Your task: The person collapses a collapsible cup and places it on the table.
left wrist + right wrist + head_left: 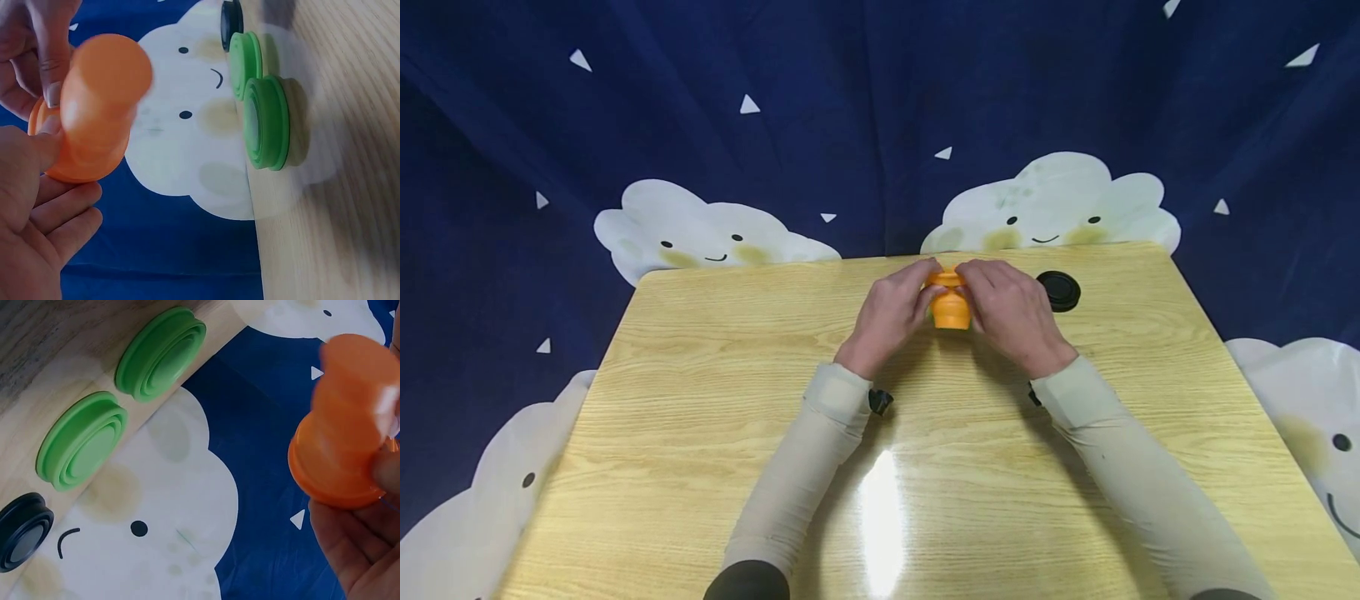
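Observation:
An orange collapsible cup (951, 312) is held over the far side of the table, its stepped sides drawn out and its wide rim away from me. My left hand (891, 310) pinches one side of the rim between thumb and fingers. On the opposite side, my right hand (1011, 312) grips the same rim. In the left wrist view the cup's round base (115, 65) faces the camera. The right wrist view shows the stepped wall (350, 419) extending from the rim, with the right thumb against it.
Two flattened green collapsible cups (161, 355) lie along the table's far edge, mostly hidden behind the hands in the head view. Beside them is a flattened black one (1060, 291), right of my right hand. A dark blue curtain (880, 125) with clouds hangs behind the wooden table (715, 400).

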The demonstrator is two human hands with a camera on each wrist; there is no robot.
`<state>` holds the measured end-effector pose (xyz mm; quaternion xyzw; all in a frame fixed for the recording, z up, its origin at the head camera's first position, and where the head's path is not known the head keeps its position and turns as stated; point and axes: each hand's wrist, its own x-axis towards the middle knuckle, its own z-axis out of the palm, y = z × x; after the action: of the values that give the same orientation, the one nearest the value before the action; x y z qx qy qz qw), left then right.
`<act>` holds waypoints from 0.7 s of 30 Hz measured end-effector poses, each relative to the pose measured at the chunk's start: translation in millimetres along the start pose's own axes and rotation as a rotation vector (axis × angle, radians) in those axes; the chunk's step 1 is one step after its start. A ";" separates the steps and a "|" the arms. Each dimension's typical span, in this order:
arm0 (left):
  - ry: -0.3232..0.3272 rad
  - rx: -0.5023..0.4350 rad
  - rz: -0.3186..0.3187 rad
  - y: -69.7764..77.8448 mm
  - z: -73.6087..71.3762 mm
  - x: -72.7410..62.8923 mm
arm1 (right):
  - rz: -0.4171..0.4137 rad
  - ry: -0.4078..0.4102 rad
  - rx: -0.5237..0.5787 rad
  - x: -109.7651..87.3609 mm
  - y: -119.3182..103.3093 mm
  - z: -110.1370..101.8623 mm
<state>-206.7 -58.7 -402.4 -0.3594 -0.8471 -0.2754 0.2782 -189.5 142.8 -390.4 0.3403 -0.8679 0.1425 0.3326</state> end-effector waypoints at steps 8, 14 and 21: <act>-0.041 0.040 -0.068 5.5 3.6 -0.1 | 0.037 -0.076 -0.002 -2.9 0.9 1.4; -0.024 0.075 -0.091 9.6 5.6 0.8 | 0.056 -0.087 0.012 -2.9 1.1 4.1; 0.016 -0.085 -0.169 11.9 4.8 0.5 | 0.122 -0.096 0.094 -3.0 1.1 4.2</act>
<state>-199.2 -48.3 -402.2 -0.2961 -0.8595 -0.3367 0.2454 -190.7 143.1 -395.5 0.3084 -0.8943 0.1867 0.2651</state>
